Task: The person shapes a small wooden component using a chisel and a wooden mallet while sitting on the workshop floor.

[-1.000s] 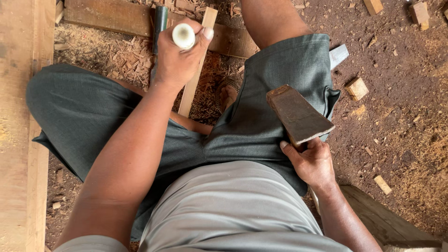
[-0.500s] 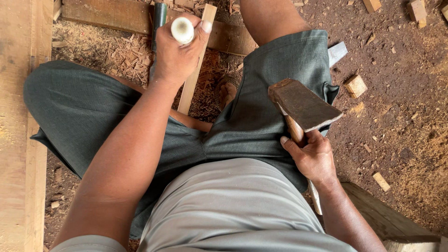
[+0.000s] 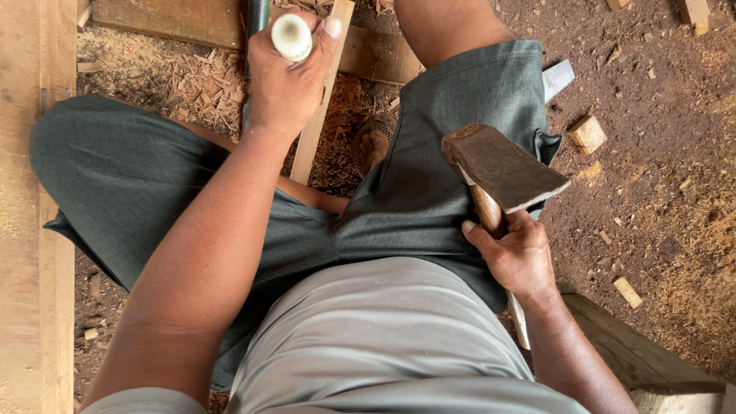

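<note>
While the person sits with legs spread in grey shorts (image 3: 429, 176) on a dirt floor (image 3: 659, 192), the two hands are well apart, each closed on its own tool. At the upper centre of the frame the left hand (image 3: 287, 84) is wrapped tightly around a chisel (image 3: 292, 36), whose pale round handle end faces the camera above the fingers while its dark shaft runs out past the top edge of the frame. Just beside that hand, a narrow light wooden strip (image 3: 318, 115) slants from the top of the frame down toward the person's lap, lying over a patch of wood shavings (image 3: 192, 84). At the right centre of the frame the right hand (image 3: 515, 253) grips the wooden handle of a hatchet (image 3: 502, 167), its dark, rusty wedge-shaped head raised above the right thigh and tilted toward the right. A broad plank (image 3: 31, 230) runs along the left edge of the frame, another board (image 3: 176, 21) lies across the top, and a small wooden block (image 3: 588, 134) rests on the floor at the upper right, with scattered chips near it.
</note>
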